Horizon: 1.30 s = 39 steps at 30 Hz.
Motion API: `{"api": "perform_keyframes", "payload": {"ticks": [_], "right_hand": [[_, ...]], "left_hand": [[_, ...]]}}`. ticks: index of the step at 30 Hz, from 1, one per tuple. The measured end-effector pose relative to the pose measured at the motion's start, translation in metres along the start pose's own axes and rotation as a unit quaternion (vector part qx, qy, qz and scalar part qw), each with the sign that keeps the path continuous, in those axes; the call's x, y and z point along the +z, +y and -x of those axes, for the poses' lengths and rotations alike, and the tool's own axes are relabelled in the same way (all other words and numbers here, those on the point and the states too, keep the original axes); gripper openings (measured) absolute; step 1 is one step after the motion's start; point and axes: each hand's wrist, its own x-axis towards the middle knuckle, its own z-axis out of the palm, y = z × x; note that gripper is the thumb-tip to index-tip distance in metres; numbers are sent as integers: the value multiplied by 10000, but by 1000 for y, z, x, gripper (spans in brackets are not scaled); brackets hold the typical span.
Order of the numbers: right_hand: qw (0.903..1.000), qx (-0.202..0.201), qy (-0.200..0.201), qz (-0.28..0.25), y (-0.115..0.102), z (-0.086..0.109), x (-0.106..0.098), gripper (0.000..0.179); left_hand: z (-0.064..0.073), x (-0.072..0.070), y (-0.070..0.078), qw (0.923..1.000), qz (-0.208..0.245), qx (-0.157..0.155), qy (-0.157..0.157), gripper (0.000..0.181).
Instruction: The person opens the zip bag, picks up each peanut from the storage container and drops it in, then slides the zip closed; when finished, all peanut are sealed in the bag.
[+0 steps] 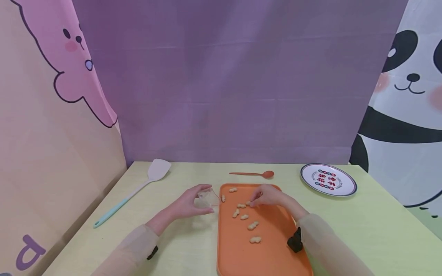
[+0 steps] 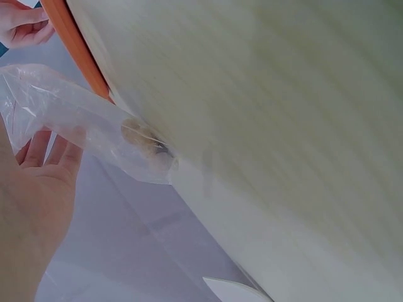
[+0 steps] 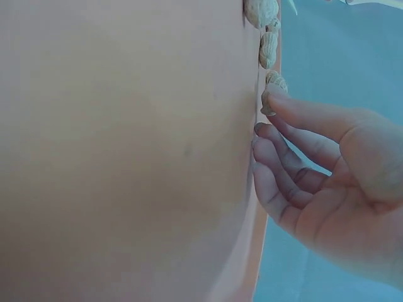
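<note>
My left hand (image 1: 189, 201) holds a clear plastic bag (image 1: 209, 199) beside the tray's left edge, thumb and fingers spread around its mouth. In the left wrist view a brown peanut (image 2: 140, 136) lies inside the bag near its bottom. On the orange tray (image 1: 238, 258), my right hand (image 1: 268, 196) pinches a peanut (image 3: 275, 85) between thumb and index finger. The other fingertips of that hand touch or nearly touch the tray. Several loose peanuts (image 1: 255, 240) lie scattered over the tray, mostly left of the right hand.
A white spatula (image 1: 158, 169) with a light-blue handle lies at the table's left. Behind the tray is an orange-red spoon (image 1: 268, 174). The round plate (image 1: 329, 180) with red and blue print sits at the back right. A purple cloth (image 1: 224, 96) hangs behind the table.
</note>
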Motion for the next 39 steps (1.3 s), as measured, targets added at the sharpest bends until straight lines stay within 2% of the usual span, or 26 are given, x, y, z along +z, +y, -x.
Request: {"api": "perform_keyframes", "payload": {"ticks": [6,12,17,27,30,34,37,39], "right_hand": [[10000,-32,17,33,1,1,-5,13],[9985,-527,153,-8,-6,1,-8,16],[9966,-779,262,-40,-24,1,-7,15],[9962,-809,194,-240,-68,-6,7,15],[9949,-906,-26,-442,-77,-11,13,11],[9921,-1123,-131,-536,-86,-17,21,13],[9922,-1124,-74,-527,-90,-19,27,16],[9926,-1162,16,-339,-92,-21,30,16]], "left_hand": [[-1,1,0,10000,14,5,-11,79],[1,0,-1,10000,-22,-23,49,78],[1,0,0,10000,-26,0,25,79],[-1,2,0,10000,-72,23,32,79],[-1,2,-1,10000,-69,35,27,79],[-2,2,0,9999,-37,92,53,78],[-1,3,0,9998,-52,166,101,78],[-1,4,-1,9996,-89,235,130,78]]}}
